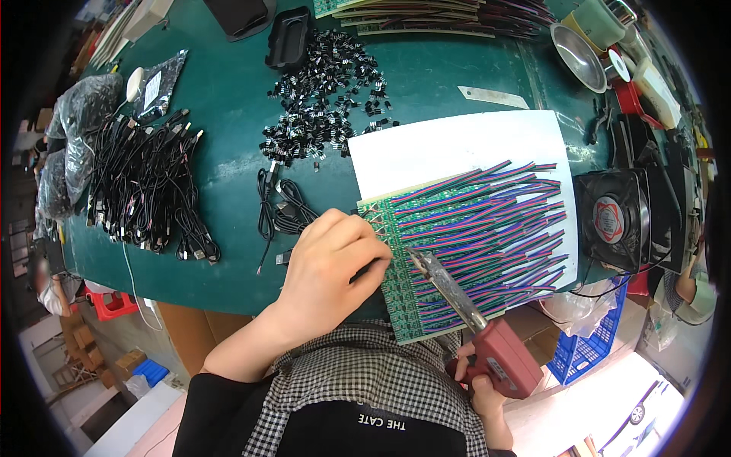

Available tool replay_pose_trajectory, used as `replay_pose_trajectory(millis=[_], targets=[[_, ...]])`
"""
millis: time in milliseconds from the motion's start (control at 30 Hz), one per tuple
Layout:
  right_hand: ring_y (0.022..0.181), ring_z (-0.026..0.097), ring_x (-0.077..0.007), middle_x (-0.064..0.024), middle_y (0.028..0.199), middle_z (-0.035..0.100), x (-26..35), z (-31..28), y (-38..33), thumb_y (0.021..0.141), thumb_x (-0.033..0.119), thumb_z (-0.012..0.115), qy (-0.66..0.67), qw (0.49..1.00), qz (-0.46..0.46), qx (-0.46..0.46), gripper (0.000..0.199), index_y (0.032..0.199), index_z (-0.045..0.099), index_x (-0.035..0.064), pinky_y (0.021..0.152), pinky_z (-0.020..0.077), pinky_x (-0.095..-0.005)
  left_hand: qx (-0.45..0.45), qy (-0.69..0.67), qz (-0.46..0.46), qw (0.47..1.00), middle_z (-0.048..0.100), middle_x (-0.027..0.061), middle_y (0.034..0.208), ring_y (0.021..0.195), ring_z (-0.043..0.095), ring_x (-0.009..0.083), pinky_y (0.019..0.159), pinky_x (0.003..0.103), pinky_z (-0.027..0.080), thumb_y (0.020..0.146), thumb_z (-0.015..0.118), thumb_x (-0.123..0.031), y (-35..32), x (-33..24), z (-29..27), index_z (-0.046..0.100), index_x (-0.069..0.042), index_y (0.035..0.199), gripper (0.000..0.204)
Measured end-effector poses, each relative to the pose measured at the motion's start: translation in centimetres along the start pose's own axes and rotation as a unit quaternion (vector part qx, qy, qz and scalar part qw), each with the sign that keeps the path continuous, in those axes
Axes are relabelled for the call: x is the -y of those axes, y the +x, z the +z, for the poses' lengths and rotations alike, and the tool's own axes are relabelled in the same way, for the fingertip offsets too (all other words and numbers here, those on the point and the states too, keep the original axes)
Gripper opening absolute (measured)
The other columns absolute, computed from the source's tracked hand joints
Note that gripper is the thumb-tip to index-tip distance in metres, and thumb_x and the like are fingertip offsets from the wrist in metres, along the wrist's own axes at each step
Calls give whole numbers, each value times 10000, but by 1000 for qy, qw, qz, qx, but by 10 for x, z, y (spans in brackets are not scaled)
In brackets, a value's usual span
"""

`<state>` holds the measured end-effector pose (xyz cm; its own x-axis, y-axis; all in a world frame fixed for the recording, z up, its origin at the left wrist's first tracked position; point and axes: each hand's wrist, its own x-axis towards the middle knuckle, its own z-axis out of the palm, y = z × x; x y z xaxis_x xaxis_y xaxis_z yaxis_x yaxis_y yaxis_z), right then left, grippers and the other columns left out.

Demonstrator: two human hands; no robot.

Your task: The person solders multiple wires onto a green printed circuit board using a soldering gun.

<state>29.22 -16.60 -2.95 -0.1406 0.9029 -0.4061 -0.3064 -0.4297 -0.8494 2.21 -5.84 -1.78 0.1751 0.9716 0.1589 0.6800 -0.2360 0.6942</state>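
"What sits at the centre of your feed?"

"I have a green panel of circuit boards (398, 293), with thin red, blue, green and black wires (487, 236) fanning rightward from it. It lies partly over a white rectangular sheet (457, 148), at the near edge of a dark green tabletop (228, 278)."

"And the hands?"

"From here I see the left hand (331, 270) with fingers curled at the panel's left edge. I can't tell whether its fingertips meet or pinch anything. The right hand (480, 385) is wrapped around the handle of a dark red soldering gun (506, 358). Its metal tip points at the panel, just beside the left fingers; I can't make out contact."

"Further out?"

"I see loose black cables (293, 209) just beyond the left hand, and a large heap of black cables (145, 183) farther left. A scatter of small black parts with bright pins (324, 91) lies beyond the sheet. At right, near the wire ends, stands a square black fan (613, 217)."
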Motion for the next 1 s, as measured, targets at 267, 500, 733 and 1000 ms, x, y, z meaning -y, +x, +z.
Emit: replay_pose_trajectory(millis=[267, 500, 733, 1000], targets=[[634, 547, -169, -168, 1058, 613, 9, 4, 3, 856, 407, 661, -112, 993, -6, 41, 618, 1214, 482, -65, 558, 451, -261, 21, 55, 53, 997, 565, 19, 811, 787, 538, 213, 712, 345, 413, 661, 726, -39, 3, 0, -3, 659, -84, 774, 139], [629, 613, -149, -133, 889, 668, 5, -4, 1, 690, -11, 702, -134, 990, -17, 38, 540, 1186, 530, -135, 586, 499, -241, 51, 97, 26, 994, 513, 25, 780, 775, 516, 215, 716, 352, 400, 666, 696, -62, 10, -8, -5, 593, -87, 735, 127], [610, 617, -136, -79, 735, 648, 2, -7, -1, 640, -73, 678, -223, 974, -34, 28, 543, 1170, 567, -99, 582, 500, -239, 73, 111, 12, 991, 486, 42, 765, 774, 514, 227, 718, 365, 413, 684, 663, -63, 14, -14, -5, 545, -69, 707, 120], [603, 613, -146, -97, 737, 660, -20, -22, -8, 682, 82, 761, -168, 983, -65, 44, 659, 1252, 500, -123, 561, 489, -252, 107, 131, 3, 986, 502, 37, 745, 758, 532, 231, 686, 362, 405, 664, 664, -42, 21, -22, -8, 532, -76, 703, 142]])
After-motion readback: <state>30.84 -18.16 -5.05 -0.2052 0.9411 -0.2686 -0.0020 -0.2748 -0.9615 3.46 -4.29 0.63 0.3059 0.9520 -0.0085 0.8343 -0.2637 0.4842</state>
